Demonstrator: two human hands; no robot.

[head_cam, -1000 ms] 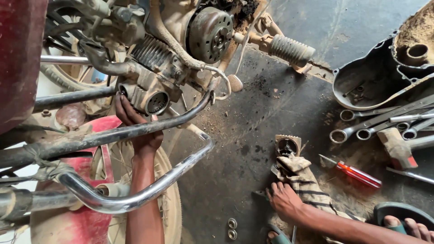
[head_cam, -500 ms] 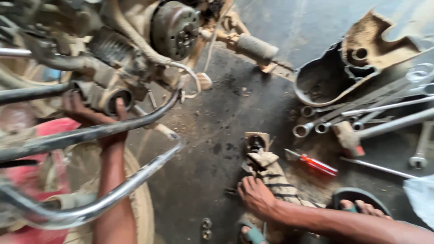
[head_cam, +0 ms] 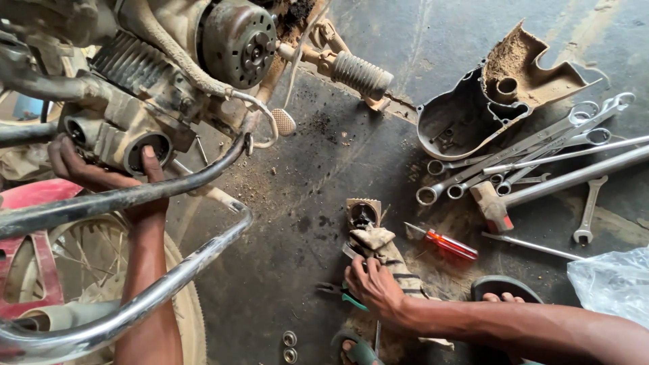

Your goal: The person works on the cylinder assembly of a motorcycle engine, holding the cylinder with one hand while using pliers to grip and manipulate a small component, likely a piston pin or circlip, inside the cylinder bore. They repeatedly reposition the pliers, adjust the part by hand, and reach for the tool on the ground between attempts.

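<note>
The left hand (head_cam: 101,172) cups the underside of a grimy engine (head_cam: 128,115), thumb up beside its round port — fingers curled on the casing. The right hand (head_cam: 372,287) lies loosely bent on a dirty rag (head_cam: 385,253) on the floor, perhaps gripping it, just beside pliers (head_cam: 338,292). Farther right lie a red screwdriver (head_cam: 449,245), wrenches (head_cam: 514,159) and an engine cover (head_cam: 473,108).

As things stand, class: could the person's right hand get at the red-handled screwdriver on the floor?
Probably yes. The right hand rests on a dirty rag just left of the red-handled screwdriver, which lies loose on bare floor with nothing over it or between them.
</note>
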